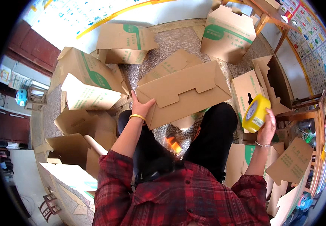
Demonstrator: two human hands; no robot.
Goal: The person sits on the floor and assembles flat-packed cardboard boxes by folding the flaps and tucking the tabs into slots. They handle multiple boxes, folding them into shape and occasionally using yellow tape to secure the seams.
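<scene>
My left hand (142, 106) grips the left end of a brown cardboard box (187, 94), thumb on its upper face and the other fingers out of sight. This face has interlocked flaps along its middle and sits above my knees. Out to the right, my right hand (268, 126) is closed round a large roll of yellow packing tape (260, 113). The tape is apart from the box. On the floor between my legs lies an orange object (173, 144), perhaps a tape dispenser; its kind is not clear.
Several cardboard boxes surround me: a closed-looking one (229, 34) at the far right, others at the far left (127, 43) and left (91, 71). Open boxes (72, 150) stand at near left. A wooden stool (272, 19) and a wooden rack (302, 113) are on the right.
</scene>
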